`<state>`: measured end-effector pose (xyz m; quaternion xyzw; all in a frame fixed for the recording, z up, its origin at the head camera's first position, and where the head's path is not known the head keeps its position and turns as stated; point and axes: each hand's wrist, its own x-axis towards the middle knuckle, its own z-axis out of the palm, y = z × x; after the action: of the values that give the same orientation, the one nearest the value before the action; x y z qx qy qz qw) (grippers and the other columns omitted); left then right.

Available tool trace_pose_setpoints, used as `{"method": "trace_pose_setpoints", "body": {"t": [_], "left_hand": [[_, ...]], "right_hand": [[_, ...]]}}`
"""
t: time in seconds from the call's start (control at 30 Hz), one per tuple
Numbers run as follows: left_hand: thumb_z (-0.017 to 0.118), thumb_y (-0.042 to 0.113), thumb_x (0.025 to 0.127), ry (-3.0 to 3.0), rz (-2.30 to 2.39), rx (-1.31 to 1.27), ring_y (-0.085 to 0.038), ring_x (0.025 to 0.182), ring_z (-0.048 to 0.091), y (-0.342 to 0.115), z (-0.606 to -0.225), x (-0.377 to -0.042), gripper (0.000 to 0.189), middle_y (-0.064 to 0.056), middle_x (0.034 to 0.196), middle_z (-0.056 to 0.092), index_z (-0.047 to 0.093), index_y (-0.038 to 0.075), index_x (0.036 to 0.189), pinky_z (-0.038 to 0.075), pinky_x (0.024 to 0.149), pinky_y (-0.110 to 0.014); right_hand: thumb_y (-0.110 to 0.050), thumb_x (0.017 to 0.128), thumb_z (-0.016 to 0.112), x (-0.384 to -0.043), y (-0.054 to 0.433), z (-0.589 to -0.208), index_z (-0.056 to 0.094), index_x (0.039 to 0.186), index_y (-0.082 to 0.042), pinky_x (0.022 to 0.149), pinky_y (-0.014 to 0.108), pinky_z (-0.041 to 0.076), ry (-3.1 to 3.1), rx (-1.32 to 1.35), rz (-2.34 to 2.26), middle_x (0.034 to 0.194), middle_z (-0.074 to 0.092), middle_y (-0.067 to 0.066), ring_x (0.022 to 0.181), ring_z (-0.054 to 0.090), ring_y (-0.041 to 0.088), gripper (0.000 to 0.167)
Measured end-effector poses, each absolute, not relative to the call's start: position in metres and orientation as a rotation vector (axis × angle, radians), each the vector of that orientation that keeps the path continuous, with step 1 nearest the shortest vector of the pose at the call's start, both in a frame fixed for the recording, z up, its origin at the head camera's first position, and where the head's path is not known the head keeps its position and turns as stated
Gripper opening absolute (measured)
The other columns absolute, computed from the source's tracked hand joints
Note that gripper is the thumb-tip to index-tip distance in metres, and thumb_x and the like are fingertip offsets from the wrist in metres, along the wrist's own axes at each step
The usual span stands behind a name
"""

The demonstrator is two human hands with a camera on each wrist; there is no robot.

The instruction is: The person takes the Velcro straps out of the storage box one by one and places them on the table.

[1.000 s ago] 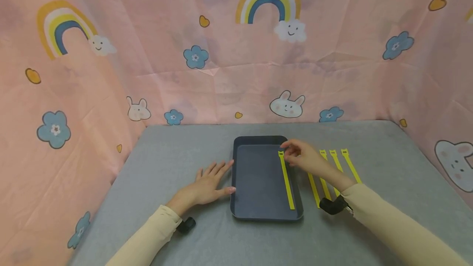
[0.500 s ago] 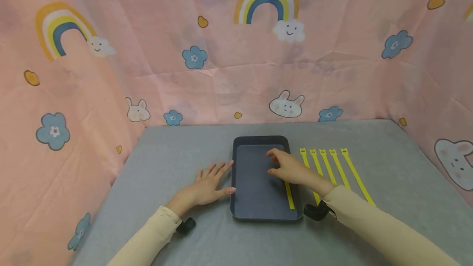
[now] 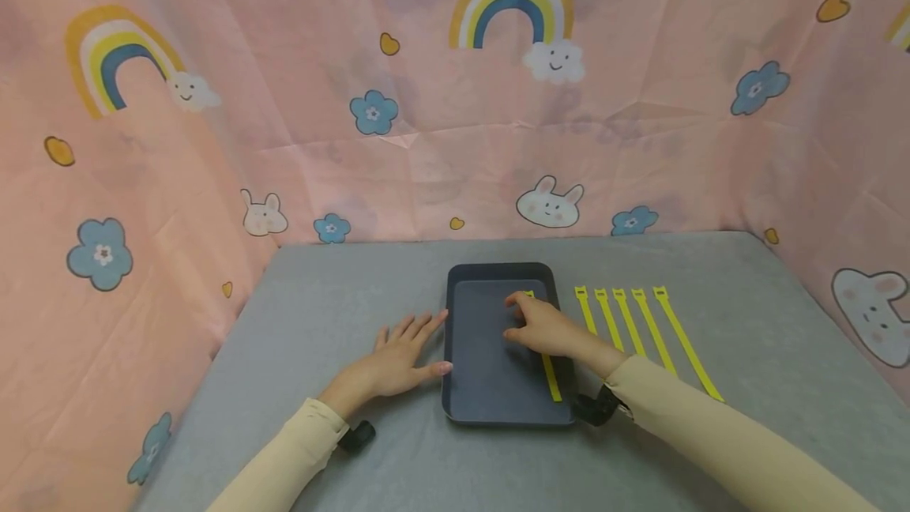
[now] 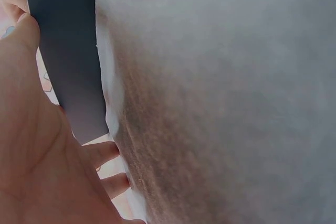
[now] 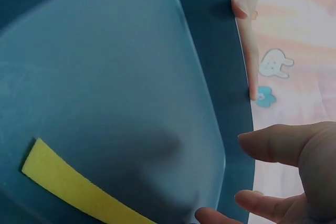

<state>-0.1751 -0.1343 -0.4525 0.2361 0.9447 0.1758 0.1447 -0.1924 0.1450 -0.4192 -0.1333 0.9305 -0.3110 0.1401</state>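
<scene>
A yellow hook-and-loop cable tie [image 3: 550, 378] lies lengthwise in the dark grey tray [image 3: 483, 409], right of its middle. Over it is my right hand [image 3: 547, 330], fingers bent and spread apart, covering the tie's middle. In the right wrist view the tie's plain end [image 5: 79, 182] lies on the tray floor, and nothing shows between thumb and fingers. Whether the hand touches the tie is hidden. My left hand [image 3: 394, 362] rests palm down with spread fingers at the tray's left side, index fingertip and thumb at its rim. In the left wrist view its fingers [image 4: 102, 153] are straight.
Several more yellow cable ties [image 3: 682, 338] lie in a row on the grey table [image 3: 341, 283], right of the tray, partly under my right forearm. A pink patterned curtain [image 3: 426, 148] closes off the back and both sides.
My right hand has moved left and slightly down, from the tie's head to over its middle. The tie in the tray has shifted a little left. The left hand has stayed put.
</scene>
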Motion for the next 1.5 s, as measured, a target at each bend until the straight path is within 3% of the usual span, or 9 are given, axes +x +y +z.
{"method": "trace_pose_setpoints", "body": {"t": [0.8,1.13,1.5], "left_hand": [[0.045,0.070,0.093,2.723,0.502,0.678,-0.040,0.155,0.011,-0.134,-0.452,-0.174,0.084,-0.008,0.167,0.018,0.004,0.038,0.159,0.008,0.115,-0.073],[0.044,0.071,0.093,2.727,0.489,0.676,-0.039,0.155,0.010,-0.134,-0.455,-0.176,0.084,-0.007,0.168,0.016,0.001,0.040,0.159,0.007,0.116,-0.073],[0.045,0.070,0.093,2.728,0.504,0.675,-0.040,0.155,0.010,-0.134,-0.455,-0.176,0.084,-0.007,0.168,0.017,0.003,0.040,0.159,0.007,0.116,-0.073]], "right_hand": [[-0.019,0.090,0.070,-0.198,0.092,-0.421,0.053,0.135,-0.003,0.093,0.049,0.054,2.615,-0.417,-0.997,0.132,0.062,0.022,0.122,0.061,0.036,0.051],[-0.017,0.093,0.067,-0.208,0.099,-0.416,0.057,0.132,-0.004,0.095,0.049,0.053,2.679,-0.419,-1.149,0.132,0.061,0.020,0.122,0.059,0.036,0.042],[-0.012,0.094,0.066,-0.241,0.127,-0.436,0.057,0.133,-0.002,0.085,0.041,0.055,2.509,-0.066,-1.541,0.124,0.060,0.022,0.100,0.064,0.031,0.042]]}}
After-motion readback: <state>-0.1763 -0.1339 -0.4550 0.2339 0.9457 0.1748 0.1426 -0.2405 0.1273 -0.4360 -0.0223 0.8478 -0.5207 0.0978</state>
